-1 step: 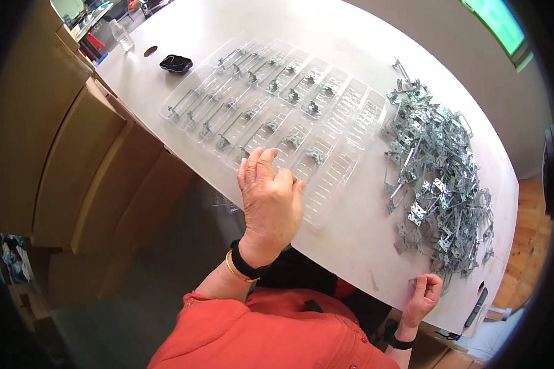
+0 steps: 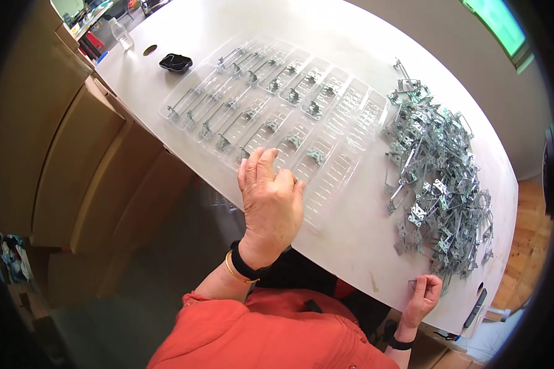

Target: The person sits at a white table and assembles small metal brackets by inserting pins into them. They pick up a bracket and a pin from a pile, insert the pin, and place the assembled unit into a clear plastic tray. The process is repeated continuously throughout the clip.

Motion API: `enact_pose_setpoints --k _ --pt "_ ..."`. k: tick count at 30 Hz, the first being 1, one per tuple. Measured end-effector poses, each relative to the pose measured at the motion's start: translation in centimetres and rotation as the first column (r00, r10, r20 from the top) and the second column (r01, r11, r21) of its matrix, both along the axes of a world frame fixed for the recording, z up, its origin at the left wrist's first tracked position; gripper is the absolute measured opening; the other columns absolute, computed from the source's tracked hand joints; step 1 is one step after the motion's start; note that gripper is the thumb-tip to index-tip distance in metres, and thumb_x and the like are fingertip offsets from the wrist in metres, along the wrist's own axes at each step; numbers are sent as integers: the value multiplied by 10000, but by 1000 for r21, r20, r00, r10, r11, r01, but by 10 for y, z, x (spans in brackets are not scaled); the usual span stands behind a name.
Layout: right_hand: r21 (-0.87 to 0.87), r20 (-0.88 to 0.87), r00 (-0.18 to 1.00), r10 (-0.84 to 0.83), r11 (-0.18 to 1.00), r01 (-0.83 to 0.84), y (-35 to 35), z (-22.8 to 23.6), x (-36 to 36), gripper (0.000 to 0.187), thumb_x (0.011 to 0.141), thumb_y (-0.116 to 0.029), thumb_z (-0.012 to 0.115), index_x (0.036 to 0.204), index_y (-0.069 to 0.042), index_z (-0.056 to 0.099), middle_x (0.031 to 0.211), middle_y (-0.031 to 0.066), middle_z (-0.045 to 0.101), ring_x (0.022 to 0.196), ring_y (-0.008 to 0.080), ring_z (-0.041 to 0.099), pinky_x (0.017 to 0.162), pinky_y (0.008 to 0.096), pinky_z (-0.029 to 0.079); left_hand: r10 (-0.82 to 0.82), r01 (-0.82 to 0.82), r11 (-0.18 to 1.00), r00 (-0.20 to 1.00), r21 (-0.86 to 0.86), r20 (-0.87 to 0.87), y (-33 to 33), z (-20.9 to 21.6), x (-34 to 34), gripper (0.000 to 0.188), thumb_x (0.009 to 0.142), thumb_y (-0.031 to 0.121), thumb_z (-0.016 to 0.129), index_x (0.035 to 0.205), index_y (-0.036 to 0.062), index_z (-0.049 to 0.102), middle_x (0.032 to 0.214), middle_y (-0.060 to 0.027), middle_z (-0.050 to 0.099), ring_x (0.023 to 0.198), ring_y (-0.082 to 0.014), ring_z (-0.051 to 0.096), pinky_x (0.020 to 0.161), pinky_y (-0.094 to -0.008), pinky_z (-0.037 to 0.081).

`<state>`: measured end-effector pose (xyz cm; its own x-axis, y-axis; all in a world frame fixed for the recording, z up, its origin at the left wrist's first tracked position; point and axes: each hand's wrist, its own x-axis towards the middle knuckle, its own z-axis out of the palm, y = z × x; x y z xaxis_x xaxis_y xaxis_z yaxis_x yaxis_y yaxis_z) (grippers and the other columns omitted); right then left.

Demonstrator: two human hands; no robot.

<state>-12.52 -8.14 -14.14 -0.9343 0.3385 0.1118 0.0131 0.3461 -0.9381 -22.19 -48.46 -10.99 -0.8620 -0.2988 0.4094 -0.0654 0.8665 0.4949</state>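
My left hand (image 2: 269,200) is over the near edge of a clear plastic tray (image 2: 326,197). Its index finger and thumb curl together while the other fingers point forward; whatever is under the fingertips is hidden. Long compartments of the tray hold grey metal brackets with thin rods, one such bracket (image 2: 316,155) lying just beyond my left hand. At the table's front right, my right hand (image 2: 425,295) is closed in a pinch. A thin dark metal piece (image 2: 412,281) pokes out left of its fingertips, mostly covered. Just beyond that hand lies a large pile of metal brackets (image 2: 440,184).
The tray rests on a white table (image 2: 351,246). A black dish (image 2: 175,63) and a clear bottle (image 2: 121,35) stand at the far left. A black pen-like tool (image 2: 476,307) lies at the right edge. Cardboard boxes (image 2: 74,166) are stacked along the left.
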Motion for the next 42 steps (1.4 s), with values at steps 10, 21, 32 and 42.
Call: enact_pose_setpoints --k 10,21,32,42 --pt "4 22 1000 -21 1000 21 1 2 0 115 1060 -113 689 1101 -63 594 1013 -26 548 898 62 497 811 214 422 7 -6 999 1000 -33 6 1 5 0 138 834 123 838 870 28 745 1377 -248 615 1397 -440 498 1216 -588 314" --pt "21 13 1000 -12 1000 12 -4 5 -1 81 1079 -126 671 1102 -90 602 991 -31 588 899 63 535 825 217 431 14 -13 995 1000 -103 12 1 5 1 133 867 163 815 886 38 775 1319 -223 672 1364 -421 541 1225 -612 299" --pt "8 -6 1000 1 1000 -1 -2 3 0 100 1062 -103 693 1103 -85 603 992 -37 569 886 55 509 806 208 421 21 -20 985 1000 -170 6 4 5 3 167 892 172 793 950 16 776 1292 -230 689 1338 -422 573 1231 -635 294" --pt "6 -4 1000 -8 1000 8 -3 3 0 113 1057 -103 702 1099 -78 600 995 -31 566 880 58 507 799 207 420 12 -14 991 1000 -131 -13 6 5 5 232 919 155 772 1103 16 745 1309 -226 679 1347 -421 573 1235 -636 294"
